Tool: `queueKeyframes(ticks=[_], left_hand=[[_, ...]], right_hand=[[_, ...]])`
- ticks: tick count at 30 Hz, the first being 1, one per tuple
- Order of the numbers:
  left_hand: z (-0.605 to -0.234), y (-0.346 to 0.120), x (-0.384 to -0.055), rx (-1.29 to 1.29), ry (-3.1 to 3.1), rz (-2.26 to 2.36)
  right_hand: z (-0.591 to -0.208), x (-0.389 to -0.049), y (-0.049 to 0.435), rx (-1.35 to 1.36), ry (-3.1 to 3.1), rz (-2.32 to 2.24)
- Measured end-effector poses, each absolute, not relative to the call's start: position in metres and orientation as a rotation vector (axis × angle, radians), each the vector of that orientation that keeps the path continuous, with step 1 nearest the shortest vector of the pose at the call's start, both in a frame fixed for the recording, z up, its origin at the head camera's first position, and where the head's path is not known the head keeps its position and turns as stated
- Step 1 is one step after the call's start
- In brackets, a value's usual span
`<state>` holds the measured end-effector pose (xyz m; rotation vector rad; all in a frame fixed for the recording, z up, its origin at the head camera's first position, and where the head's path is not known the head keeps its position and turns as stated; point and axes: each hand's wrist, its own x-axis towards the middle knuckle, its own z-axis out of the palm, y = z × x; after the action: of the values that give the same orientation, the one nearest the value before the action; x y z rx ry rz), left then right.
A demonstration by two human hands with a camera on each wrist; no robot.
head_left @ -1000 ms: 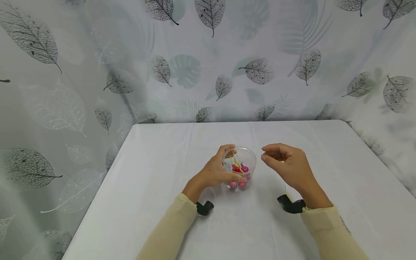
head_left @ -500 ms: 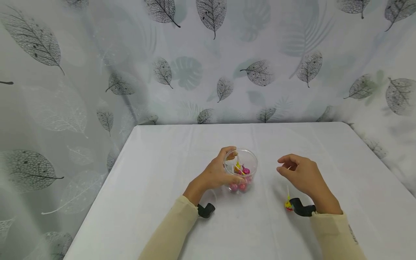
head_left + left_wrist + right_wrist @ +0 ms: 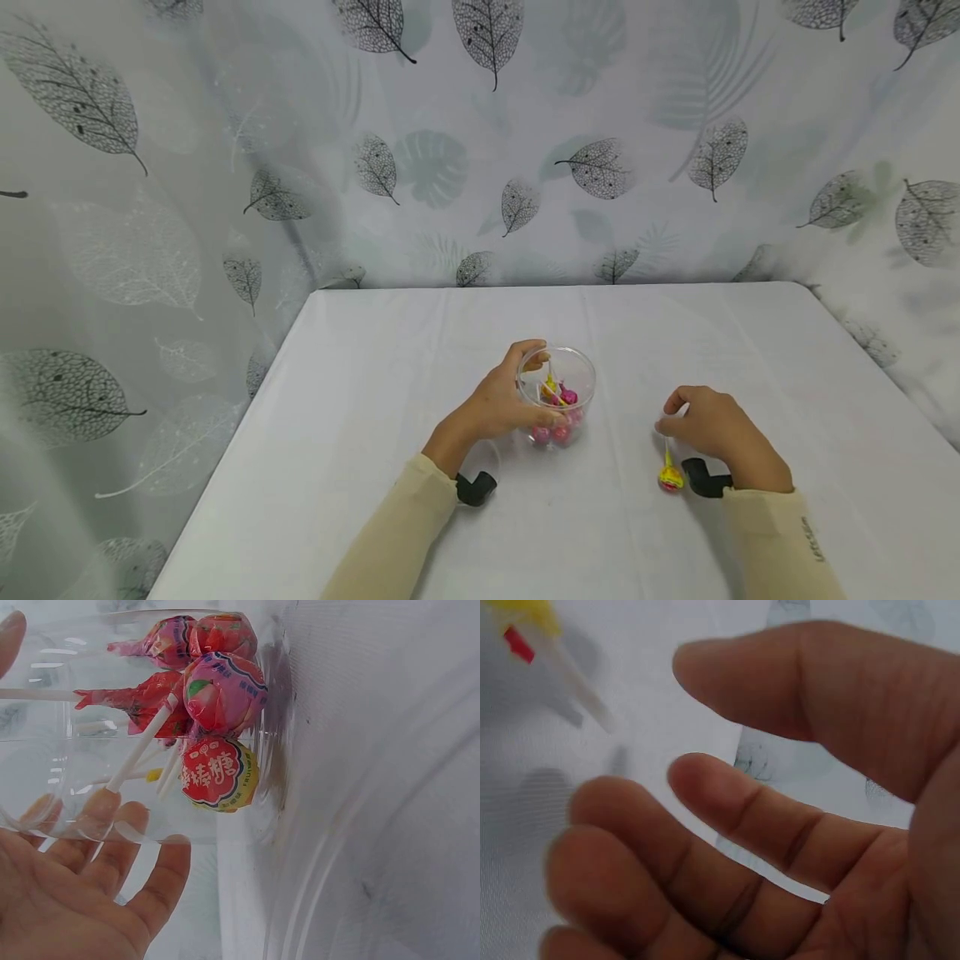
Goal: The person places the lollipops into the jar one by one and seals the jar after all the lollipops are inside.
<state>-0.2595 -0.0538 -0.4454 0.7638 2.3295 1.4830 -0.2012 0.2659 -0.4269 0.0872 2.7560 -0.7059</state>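
My left hand (image 3: 491, 400) holds a clear plastic jar (image 3: 588, 375) by its side, thumb in front and fingers round the back. Through the jar's wall in the left wrist view show several lollipops (image 3: 225, 694) in pink, red and yellow wrappers with white sticks. On the white table to the right lies a yellow-wrapped lollipop (image 3: 671, 477), its stick pointing away. Close above that stick is my right hand (image 3: 720, 429). Its thumb (image 3: 742, 671) and fingers (image 3: 712, 791) stand apart in the right wrist view, with the stick's end just beyond the fingertips.
A clear, round, lid-like piece (image 3: 493, 454) lies by the left wrist, partly hidden by the black wrist camera (image 3: 476, 487). The white-covered table (image 3: 375, 375) meets a leaf-printed curtain (image 3: 442, 225) at the back and sides.
My right hand has moved right, away from the jar, then down toward the lone lollipop, which has come into fuller view. My left hand keeps its hold on the jar.
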Motion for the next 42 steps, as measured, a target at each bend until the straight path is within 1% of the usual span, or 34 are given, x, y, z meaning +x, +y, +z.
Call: queueKeyframes(ticks=[14,21,27,36,42], left_hand=[[-0.445,-0.054,-0.258,0.757,2.338,1.496],[-0.446,-0.054,-0.259,0.773,2.334,1.494],[-0.446,-0.054,-0.258,0.774,2.344,1.482],[-0.448,-0.054,-0.259,0.765,2.335,1.49],[-0.449,-0.054,-0.26,0.76,2.34,1.492]], right_hand=[[-0.435,-0.197,0.263,0.026,2.659,-0.805],[-0.435,-0.196,0.273,-0.039,2.572,-1.081],[-0.43,-0.193,0.285,-0.028,2.495,-1.266],[-0.431,-0.189,0.293,-0.007,2.503,-1.287],[-0.433,-0.19,0.292,-0.07,2.492,-1.327]])
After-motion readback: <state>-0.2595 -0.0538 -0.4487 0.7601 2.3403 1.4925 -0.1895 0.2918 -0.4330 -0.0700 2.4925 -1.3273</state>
